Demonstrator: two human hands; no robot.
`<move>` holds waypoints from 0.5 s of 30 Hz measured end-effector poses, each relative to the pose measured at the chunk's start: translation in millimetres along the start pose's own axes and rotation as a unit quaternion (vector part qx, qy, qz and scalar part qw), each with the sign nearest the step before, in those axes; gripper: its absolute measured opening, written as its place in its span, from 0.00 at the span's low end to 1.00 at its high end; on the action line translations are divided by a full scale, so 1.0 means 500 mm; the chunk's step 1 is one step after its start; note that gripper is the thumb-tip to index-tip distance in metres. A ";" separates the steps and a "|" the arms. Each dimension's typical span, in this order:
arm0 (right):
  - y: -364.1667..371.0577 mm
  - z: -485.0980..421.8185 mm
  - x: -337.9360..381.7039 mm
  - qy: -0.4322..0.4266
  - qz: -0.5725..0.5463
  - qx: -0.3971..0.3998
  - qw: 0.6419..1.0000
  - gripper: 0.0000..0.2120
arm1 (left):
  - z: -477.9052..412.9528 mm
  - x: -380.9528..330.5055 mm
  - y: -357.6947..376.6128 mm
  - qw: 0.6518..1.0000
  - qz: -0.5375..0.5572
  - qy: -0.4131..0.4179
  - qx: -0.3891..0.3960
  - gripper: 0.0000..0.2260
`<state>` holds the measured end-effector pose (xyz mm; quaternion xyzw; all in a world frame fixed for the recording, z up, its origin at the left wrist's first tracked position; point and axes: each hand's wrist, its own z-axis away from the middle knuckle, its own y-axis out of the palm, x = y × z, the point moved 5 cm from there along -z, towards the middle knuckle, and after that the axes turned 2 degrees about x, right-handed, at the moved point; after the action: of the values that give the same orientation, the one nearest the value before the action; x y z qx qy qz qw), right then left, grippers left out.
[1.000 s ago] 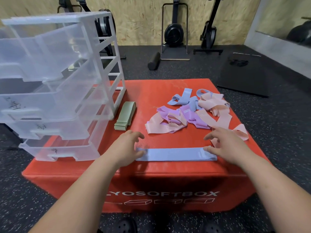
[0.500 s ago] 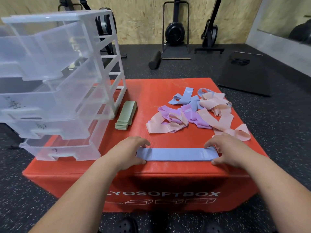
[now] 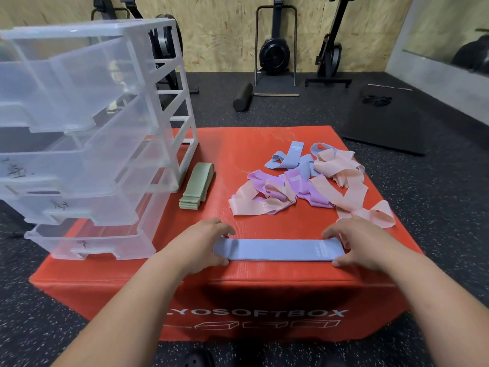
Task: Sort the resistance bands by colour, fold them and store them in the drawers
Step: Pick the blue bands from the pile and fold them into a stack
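My left hand (image 3: 203,245) is pinching the left end of the blue band (image 3: 277,249) and my right hand (image 3: 362,245) is pinching the right end. It is lying flat, long from side to side, at the near edge of the red worktop (image 3: 238,154). The drawers (image 3: 79,128) are standing farther back on my left.

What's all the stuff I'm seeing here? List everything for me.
box: one, red, on the floor
drawer unit: one, clear, four drawers pulled out, box's left
flat blue band: one, blue, box's near edge
green bands: one folded stack, green, beside the drawer unit
loose bands: tangled pile, pink, purple, blue, box's far right; number unclear
foam roller: one, black, floor behind
exercise machines: at least two, black, back wall
mat: one, black, floor, right
left hand: one, holds the band's left end
right hand: one, holds the band's right end
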<state>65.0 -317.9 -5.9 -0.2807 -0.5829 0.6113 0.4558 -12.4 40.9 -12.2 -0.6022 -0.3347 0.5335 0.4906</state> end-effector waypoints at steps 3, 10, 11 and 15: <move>-0.012 -0.006 0.003 -0.014 -0.020 -0.015 1.000 0.30 | -0.009 -0.005 -0.005 0.999 0.019 0.015 -0.027 0.31; -0.044 -0.106 0.036 0.005 -0.061 -0.112 0.992 0.23 | -0.077 -0.019 -0.020 0.994 0.021 0.008 -0.106 0.26; -0.050 -0.131 0.039 0.007 -0.067 -0.122 0.990 0.22 | -0.089 -0.020 -0.020 0.993 0.021 0.005 -0.114 0.26; -0.079 -0.242 0.046 0.019 -0.010 -0.116 0.993 0.22 | -0.134 -0.019 -0.016 0.990 0.019 0.008 -0.137 0.28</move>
<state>170.0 -246.0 16.9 -0.3379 -0.6438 0.5292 0.4373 51.8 18.5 -5.2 -0.6742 -0.3894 0.4867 0.3961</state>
